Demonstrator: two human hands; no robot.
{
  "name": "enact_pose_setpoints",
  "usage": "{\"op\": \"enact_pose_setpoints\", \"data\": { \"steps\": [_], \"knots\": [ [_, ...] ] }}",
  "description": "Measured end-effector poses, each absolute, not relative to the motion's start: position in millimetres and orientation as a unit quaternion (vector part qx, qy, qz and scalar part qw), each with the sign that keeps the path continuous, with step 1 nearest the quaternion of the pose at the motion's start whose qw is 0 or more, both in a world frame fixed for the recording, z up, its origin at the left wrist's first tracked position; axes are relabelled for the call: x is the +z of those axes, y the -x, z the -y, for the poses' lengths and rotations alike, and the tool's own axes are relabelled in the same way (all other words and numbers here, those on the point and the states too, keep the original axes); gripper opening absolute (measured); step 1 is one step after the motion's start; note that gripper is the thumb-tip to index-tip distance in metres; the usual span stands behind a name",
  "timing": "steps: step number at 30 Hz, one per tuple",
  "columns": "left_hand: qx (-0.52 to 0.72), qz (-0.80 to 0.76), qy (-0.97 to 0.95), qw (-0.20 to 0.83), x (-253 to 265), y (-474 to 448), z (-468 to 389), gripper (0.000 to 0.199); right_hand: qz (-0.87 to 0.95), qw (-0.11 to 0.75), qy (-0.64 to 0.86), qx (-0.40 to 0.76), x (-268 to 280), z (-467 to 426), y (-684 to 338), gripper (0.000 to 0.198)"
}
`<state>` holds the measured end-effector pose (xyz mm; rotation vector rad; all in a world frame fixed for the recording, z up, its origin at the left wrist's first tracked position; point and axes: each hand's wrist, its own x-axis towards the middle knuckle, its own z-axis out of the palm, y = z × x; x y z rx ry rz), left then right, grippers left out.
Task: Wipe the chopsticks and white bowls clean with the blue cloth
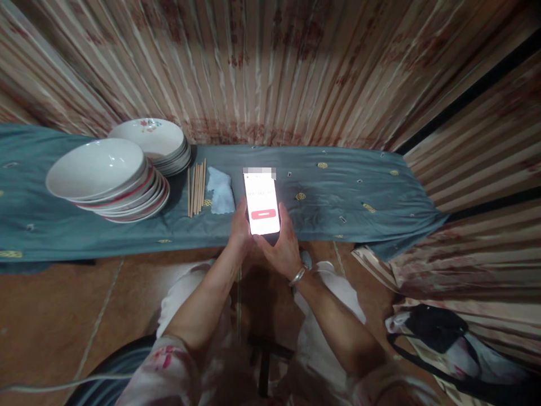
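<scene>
A lit smartphone (262, 197) is held upright between both hands, over the front part of the cloth-covered table. My left hand (242, 230) grips its left edge, and my right hand (284, 242), with a silver bracelet at the wrist, wraps its right edge and lower corner. The screen is white with a red button near the bottom. To the left of the phone lies a crumpled light-blue cloth (220, 190). Beside the cloth, several wooden chopsticks (196, 189) lie side by side. The fingers behind the phone are hidden.
A tall stack of white bowls (99, 169) stands left, with a stack of white plates (147, 138) behind it. A blue-green tablecloth (338, 192) covers the narrow table. Pleated curtains (270, 73) hang behind and right. A black-and-white bag or cloth bundle (448, 338) lies low at right.
</scene>
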<state>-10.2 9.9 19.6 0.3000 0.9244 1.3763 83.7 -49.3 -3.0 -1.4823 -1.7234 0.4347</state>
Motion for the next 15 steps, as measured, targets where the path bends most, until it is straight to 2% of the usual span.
{"op": "enact_pose_setpoints", "data": {
  "steps": [8, 15],
  "knots": [
    [0.617, -0.394, -0.140, 0.666, 17.9, 10.6, -11.4, 0.038, 0.670, 0.413, 0.586, 0.194, -1.7, 48.9, -83.6, 0.087],
    [0.613, -0.411, -0.123, 0.664, 21.4, 11.0, -11.9, 0.036, 0.600, 0.480, 0.562, 0.306, 7.0, 42.1, -90.4, 0.075]
  ]
}}
